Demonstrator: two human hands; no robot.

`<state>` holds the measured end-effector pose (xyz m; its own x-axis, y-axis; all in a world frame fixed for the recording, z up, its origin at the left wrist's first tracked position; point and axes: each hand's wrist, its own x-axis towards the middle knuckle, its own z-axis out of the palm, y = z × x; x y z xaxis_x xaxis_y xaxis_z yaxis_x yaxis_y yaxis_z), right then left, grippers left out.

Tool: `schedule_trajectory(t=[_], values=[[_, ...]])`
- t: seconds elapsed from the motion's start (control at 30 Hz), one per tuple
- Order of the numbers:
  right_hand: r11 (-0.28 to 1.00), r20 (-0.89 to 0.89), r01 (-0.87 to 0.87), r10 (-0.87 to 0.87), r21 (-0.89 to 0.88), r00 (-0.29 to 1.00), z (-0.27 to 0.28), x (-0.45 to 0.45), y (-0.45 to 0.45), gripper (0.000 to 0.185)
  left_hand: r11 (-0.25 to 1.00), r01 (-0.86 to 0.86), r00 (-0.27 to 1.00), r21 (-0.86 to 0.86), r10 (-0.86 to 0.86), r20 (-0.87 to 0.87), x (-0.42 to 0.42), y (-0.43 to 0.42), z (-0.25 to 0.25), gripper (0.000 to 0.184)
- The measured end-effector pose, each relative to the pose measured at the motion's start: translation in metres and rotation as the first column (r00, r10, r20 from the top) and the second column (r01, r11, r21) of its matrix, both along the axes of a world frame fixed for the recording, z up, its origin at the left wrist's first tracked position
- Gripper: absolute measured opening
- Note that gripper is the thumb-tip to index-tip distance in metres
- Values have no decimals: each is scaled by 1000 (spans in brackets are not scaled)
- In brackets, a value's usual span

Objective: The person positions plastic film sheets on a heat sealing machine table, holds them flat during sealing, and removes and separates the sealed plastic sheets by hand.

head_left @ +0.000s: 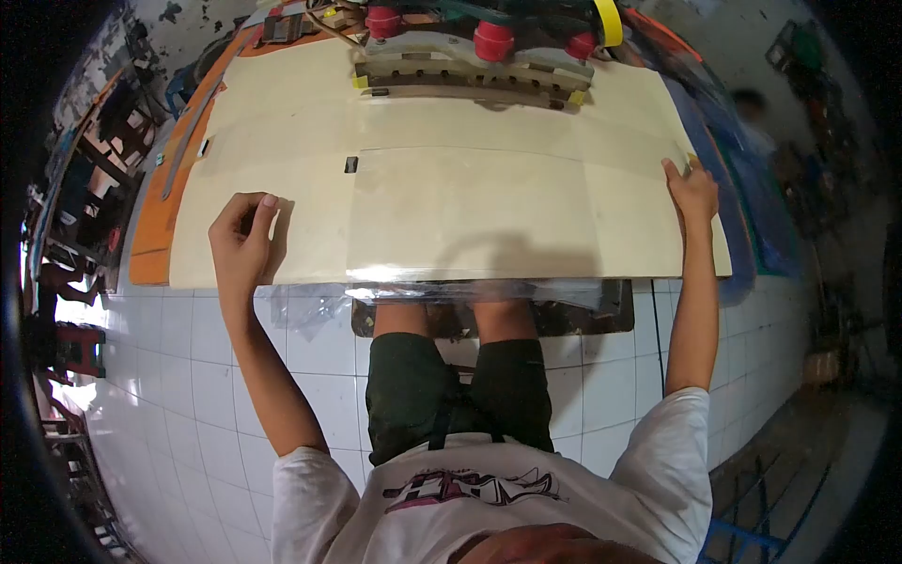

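Clear plastic film (472, 214) is spread, long axis seemingly crosswise, midway between the loosely curled, apparently empty left hand (241, 239) and the right hand (696, 194), whose hold cannot be told.

Probably a small workshop.
Recognizable by a metal machine (470, 71) with red knobs (493, 41) at the back of a pale worktop (272, 179), clear plastic (470, 274) along the front edge, a white tiled floor (225, 395) and a patchy grey wall (211, 19).
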<state>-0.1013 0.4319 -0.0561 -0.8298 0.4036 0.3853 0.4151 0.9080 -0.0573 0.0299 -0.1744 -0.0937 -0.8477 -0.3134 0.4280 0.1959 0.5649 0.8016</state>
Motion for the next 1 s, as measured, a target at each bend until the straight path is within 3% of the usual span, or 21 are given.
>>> schedule_trajectory(t=[0.07, 0.3, 0.4, 0.47, 0.5, 0.57, 0.63, 0.7, 0.77, 0.83, 0.9, 0.97, 1.0], values=[[999, -90, -48, 48, 9, 995, -4, 0, 1, 76, 998, 20, 1000, 60, -19, -12, 0, -1, 0, 21], [1000, -109, -5, 7, 13, 994, -10, -4, 8, 75, 1000, 7, 1000, -7, -7, -10, 1, 0, 1, 21], [994, -202, -87, 74, -59, 977, -14, -11, 17, 70, 1000, 21, 1000, 15, -21, -5, 1, 0, 1, 22], [902, -222, -284, 220, -324, 950, -13, -14, 20, 51, 999, 30, 1000, 12, -30, -10, 1, -1, 2, 22], [902, -226, -287, 221, -324, 949, -10, -10, 15, 51, 999, 35, 999, 2, -35, -1, 1, -2, 1, 23], [748, -397, -548, 405, -375, 824, 8, 15, -17, 28, 999, 31, 1000, -7, -31, -5, 0, -2, -1, 23], [666, -510, -746, 635, -19, 580, 32, 70, -73, 11, 997, 75, 997, -2, -75, -14, 0, -3, -3, 22], [381, -272, -853, 916, 358, 295, 44, 117, -93, 5, 998, 68, 998, -14, -68, -16, 0, -3, 1, 22], [232, -248, -861, 960, 452, 129, 53, 166, -122, 9, 995, 92, 996, -38, -92, 7, 2, 0, 4, 21], [214, -360, -868, 932, 449, 43, 60, 198, -119, 5, 996, 86, 996, -37, -86, 9, 2, 2, 5, 21], [601, -642, -658, 732, 453, 227, 71, 208, -103, 7, 996, 86, 996, -36, -86, 18, 3, 4, 4, 21], [681, -832, -727, 355, -82, 426, 95, 195, -106, 14, 996, 75, 997, -46, -75, 10, 2, 4, 4, 21], [637, -848, -747, 275, -193, 454, 100, 180, -97, 16, 996, 83, 997, -46, -83, 0, -1, 3, 3, 21]])
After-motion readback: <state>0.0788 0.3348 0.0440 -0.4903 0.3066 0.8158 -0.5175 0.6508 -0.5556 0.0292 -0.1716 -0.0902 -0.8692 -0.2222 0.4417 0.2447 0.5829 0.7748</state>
